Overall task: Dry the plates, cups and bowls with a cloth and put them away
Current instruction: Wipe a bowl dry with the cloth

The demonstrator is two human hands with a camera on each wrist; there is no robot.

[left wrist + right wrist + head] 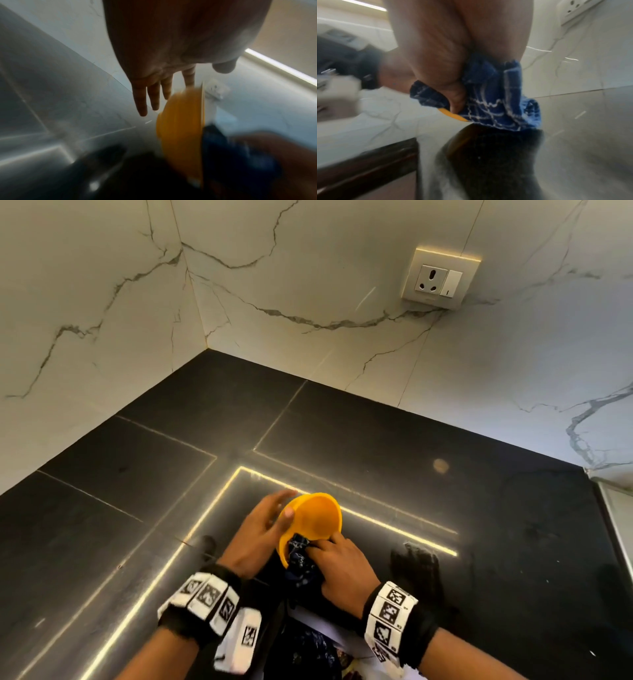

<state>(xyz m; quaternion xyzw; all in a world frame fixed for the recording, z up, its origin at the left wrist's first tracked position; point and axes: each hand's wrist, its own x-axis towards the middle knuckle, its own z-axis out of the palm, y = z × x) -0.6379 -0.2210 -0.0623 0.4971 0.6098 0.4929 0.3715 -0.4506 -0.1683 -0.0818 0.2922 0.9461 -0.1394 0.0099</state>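
Observation:
A yellow bowl [315,515] is held tilted on its side just above the black counter [445,474], its opening facing up and right. My left hand [267,518] lies along the bowl's outer wall with straight fingers and the thumb near the rim. The left wrist view shows those straight fingers [154,94] beside the blurred bowl [181,121]. My right hand [339,559] grips a bunched blue patterned cloth [301,556] and pinches it over the bowl's near rim. In the right wrist view the thumb [453,94] presses the cloth [496,101] onto the yellow rim [452,115].
White marble walls meet in a corner behind the counter, with a wall socket [436,280] at the upper right. A metal edge [616,508] borders the counter at the far right. Cloth and white paper [329,635] lie below my wrists.

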